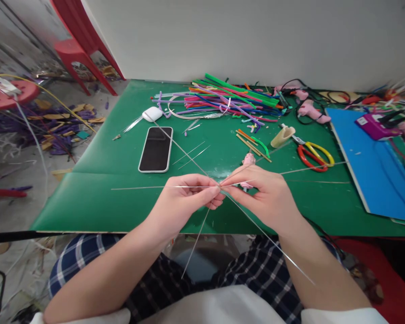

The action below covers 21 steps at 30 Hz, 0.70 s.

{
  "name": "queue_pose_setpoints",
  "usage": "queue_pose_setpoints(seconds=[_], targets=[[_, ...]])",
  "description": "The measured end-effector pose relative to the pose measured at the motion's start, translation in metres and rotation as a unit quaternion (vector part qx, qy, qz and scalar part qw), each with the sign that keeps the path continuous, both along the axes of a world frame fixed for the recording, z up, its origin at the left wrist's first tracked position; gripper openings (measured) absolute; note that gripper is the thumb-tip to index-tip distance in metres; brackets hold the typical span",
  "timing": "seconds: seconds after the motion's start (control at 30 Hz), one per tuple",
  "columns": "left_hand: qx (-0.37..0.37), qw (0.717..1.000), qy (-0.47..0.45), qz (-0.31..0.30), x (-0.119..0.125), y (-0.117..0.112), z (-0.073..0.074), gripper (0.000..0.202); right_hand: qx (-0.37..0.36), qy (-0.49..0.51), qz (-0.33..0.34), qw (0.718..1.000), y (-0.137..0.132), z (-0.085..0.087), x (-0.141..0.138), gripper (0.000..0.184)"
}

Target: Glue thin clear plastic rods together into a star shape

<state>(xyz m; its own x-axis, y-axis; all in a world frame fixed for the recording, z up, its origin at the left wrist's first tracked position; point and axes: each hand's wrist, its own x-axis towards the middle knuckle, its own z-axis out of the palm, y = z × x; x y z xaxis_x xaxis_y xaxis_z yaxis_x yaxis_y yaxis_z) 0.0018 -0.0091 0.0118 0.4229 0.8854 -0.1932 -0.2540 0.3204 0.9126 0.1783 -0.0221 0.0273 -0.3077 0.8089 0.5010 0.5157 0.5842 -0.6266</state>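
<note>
Wires (219, 186) pinched at their crossing by left hand (180, 198) and right hand (268, 193); cup (281, 137) at two o'clock from them, contents unclear.

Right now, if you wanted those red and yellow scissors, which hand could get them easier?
Probably the right hand: it's closer, and the scissors lie on its side. The left hand is farther across. Both are pinching the thin rods, so the right would likely have to let go first.
</note>
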Motion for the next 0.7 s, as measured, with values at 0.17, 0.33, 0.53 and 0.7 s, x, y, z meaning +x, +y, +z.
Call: queue_pose_setpoints(seconds=[0.17,0.33,0.53,0.7], targets=[[0.017,1.000,-0.002,0.017,0.0039,-0.0014,-0.0018,0.004,0.035,-0.007,-0.004,0.999,0.0004,-0.0027,-0.0027,0.008],[0.034,0.999,-0.020,0.025,0.0056,-0.0016,-0.0029,0.004,-0.059,0.043,-0.001,0.997,-0.0006,-0.0015,-0.0007,0.008],[0.046,0.998,-0.028,0.021,0.0049,-0.0014,-0.0034,0.006,-0.100,0.112,-0.041,0.988,-0.0030,-0.0023,-0.0043,0.008],[0.045,0.998,-0.015,0.043,0.0059,-0.0034,-0.0040,0.007,-0.040,0.105,-0.047,0.993,-0.0040,-0.0059,-0.0091,0.010]])
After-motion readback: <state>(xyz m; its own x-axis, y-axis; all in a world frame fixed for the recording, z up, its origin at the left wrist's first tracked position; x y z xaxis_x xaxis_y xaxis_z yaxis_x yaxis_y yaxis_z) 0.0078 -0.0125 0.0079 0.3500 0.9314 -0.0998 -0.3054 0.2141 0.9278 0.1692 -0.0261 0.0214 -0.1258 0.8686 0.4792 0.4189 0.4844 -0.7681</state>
